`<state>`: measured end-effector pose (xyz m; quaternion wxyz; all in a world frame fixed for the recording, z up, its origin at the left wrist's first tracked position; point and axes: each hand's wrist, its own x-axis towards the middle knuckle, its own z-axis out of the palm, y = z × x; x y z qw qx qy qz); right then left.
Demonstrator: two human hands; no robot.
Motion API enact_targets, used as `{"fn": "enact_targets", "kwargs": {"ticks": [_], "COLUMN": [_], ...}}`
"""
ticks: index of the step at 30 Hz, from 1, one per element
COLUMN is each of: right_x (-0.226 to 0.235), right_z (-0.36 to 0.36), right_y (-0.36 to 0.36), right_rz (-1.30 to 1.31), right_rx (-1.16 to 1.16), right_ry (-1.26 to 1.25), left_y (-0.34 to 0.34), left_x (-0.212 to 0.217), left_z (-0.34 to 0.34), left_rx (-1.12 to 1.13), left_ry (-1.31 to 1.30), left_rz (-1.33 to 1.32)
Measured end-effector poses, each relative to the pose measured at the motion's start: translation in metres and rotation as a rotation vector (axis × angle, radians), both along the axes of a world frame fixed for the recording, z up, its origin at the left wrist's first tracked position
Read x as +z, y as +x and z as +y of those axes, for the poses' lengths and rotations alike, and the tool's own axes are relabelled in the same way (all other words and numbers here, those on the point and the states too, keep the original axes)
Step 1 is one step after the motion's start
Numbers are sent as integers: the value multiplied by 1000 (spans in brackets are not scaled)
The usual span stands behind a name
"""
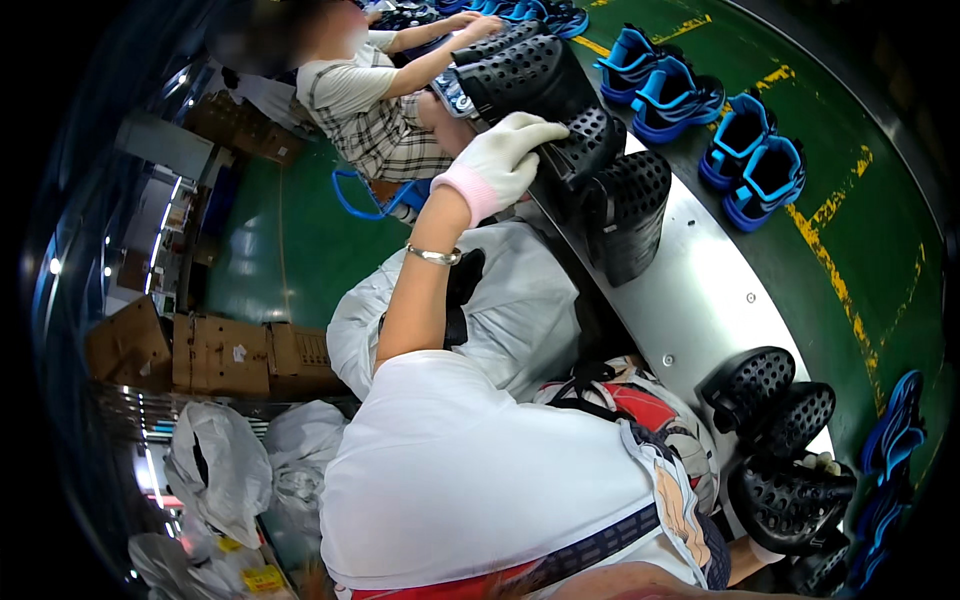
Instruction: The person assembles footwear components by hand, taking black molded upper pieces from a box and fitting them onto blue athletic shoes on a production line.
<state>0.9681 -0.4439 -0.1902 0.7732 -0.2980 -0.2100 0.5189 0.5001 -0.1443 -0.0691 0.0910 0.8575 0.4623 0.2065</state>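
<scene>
My left hand (500, 168), in a white glove with a pink cuff, reaches toward a row of black clogs with round holes. Its fingers are stretched out and apart, with the tips at the edge of one small clog (590, 140). Beside that stand a larger clog (628, 215) and others (520, 75) further up. At the lower right, my gloved right hand (822, 463) is mostly hidden behind a black perforated clog (793, 503) that it grips; only fingertips and part of the wrist show. Two more black clogs (768, 400) lie just beyond it.
A long silvery metal surface (715, 270) carries the clogs. Alongside runs a green belt (800, 80) with yellow marks and blue-black sneakers (752, 160). A seated person (360, 95) works at the upper left. White sacks (500, 310) and cardboard boxes (220, 355) stand left.
</scene>
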Motion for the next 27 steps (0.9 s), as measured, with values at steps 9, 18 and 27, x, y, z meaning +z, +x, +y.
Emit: {"fn": "enact_targets", "kwargs": {"ticks": [9,18,27], "right_x": [1,4,6], "right_z": [10,18,16], "right_y": [-6,-11,-6], "right_rz": [-82,-145,-301], "right_rx": [-28,-56,-163], "right_ry": [-15,-62,-154], "left_y": [9,41,60], "left_x": [23,1,-21], "left_z": [10,-20,-43], "left_rx": [71,4,55], "left_ry": [452,341,160], "left_rz": [-9,10,25]}}
